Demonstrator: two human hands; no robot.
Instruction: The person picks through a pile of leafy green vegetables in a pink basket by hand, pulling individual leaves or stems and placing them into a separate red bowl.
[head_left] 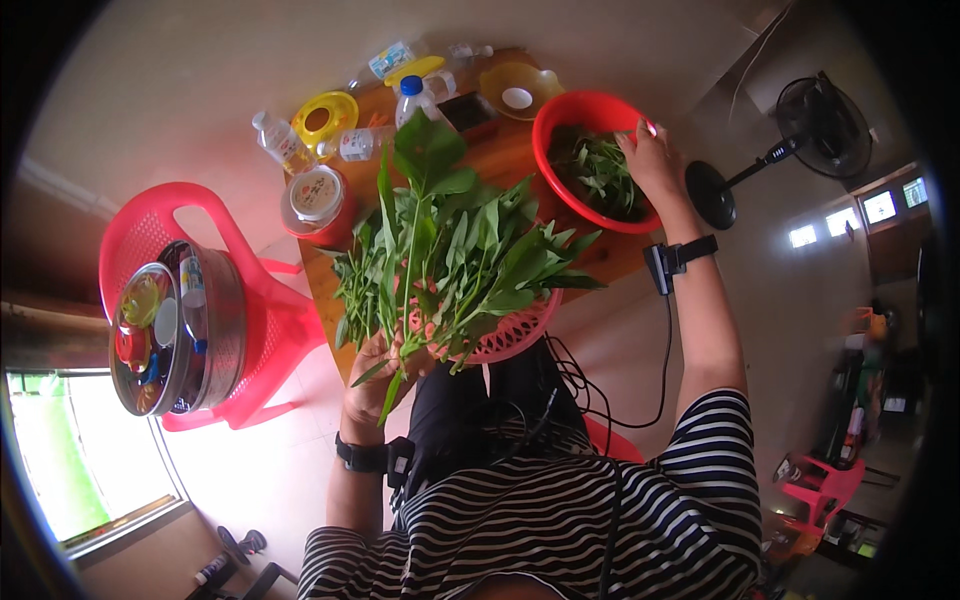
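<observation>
My left hand (376,368) is closed round the lower stem of a leafy green sprig (417,215), which stands up with a broad leaf at its top. Behind it, a large heap of leafy greens (500,255) with long narrow leaves fills a pink perforated basket (510,335) close to my lap. Over at the right, my right hand (655,165) is at the rim of a red basin (590,102), its thumb and fingers apart and seemingly holding nothing. Picked leaves (607,172) lie inside that basin, just beside the fingers.
The wooden table (327,285) bears plastic bottles (352,145), a yellow funnel-like piece (325,120) and a lidded tub (317,195). At left, a pink chair (265,320) holds metal pots (215,330). A black fan (825,125) stands right. Cables (590,395) hang by my lap.
</observation>
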